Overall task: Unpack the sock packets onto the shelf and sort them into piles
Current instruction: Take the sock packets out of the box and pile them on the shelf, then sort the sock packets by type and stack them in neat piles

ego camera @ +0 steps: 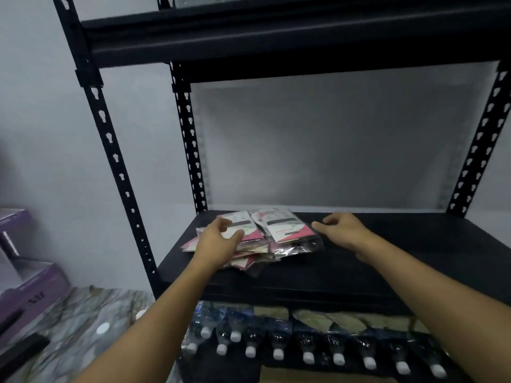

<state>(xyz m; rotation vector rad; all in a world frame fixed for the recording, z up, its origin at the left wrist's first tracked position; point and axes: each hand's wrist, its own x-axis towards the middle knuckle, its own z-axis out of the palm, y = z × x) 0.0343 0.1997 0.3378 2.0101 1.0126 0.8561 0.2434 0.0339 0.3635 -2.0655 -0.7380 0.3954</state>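
A loose heap of sock packets (287,230), clear bags with pink and white cards, lies on the left half of the black shelf (387,261). My left hand (218,239) rests on the left side of the heap, its fingers curled round the edge of a top packet (237,226). My right hand (340,228) hovers just right of the heap, its fingers loosely curled and holding nothing, close to the rightmost packet's edge. The lower packets are partly hidden under the top ones and under my left hand.
Black slotted uprights (190,139) frame the shelf, with another shelf board (276,37) overhead. Several capped water bottles (307,352) lie on the level below. Purple boxes (30,288) stand at the left on a marbled floor. The shelf's right half is bare.
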